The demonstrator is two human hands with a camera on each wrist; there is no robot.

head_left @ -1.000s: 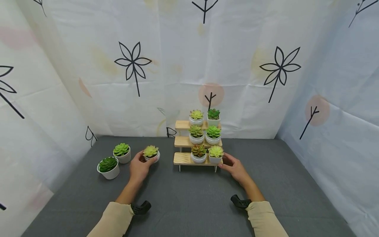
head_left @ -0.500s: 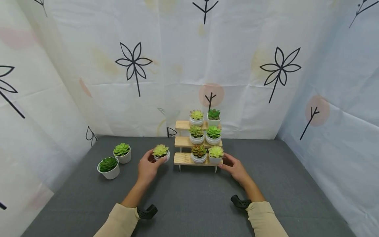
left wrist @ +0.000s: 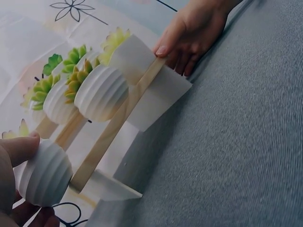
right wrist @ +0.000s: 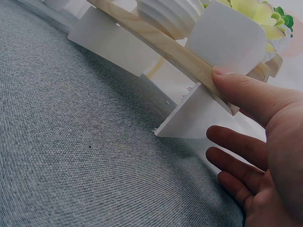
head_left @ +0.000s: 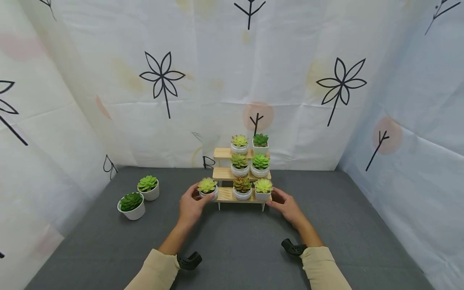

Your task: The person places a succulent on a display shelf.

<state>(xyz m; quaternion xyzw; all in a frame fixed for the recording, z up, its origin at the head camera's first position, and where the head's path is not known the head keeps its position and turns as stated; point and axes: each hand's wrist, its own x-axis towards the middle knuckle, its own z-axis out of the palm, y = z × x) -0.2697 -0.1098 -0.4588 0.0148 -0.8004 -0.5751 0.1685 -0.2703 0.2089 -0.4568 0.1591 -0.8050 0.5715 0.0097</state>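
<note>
A yellow-green potted succulent (head_left: pixel 207 185) in a ribbed white pot is gripped by my left hand (head_left: pixel 192 205), thumb at the front and fingers behind. In the left wrist view its white pot (left wrist: pixel 46 172) is tilted right at the left end of the lowest board. The three-tier wooden stand (head_left: pixel 226 195) bears two succulents on each tier. My right hand (head_left: pixel 288 205) holds the right end of the lowest board, its thumb on the front edge (right wrist: pixel 222 75); the index finger is mostly hidden behind, the other fingers hang loosely below.
Two more green succulents, a darker one (head_left: pixel 131 205) and a lighter one (head_left: pixel 148 187), stand in white pots on the left of the grey cloth-covered table (head_left: pixel 246 249). A patterned white curtain (head_left: pixel 224 80) encloses the back and sides.
My left hand has moved right with the potted succulent, from the bare table left of the stand to the lowest board's left end. The right hand has stayed at the board.
</note>
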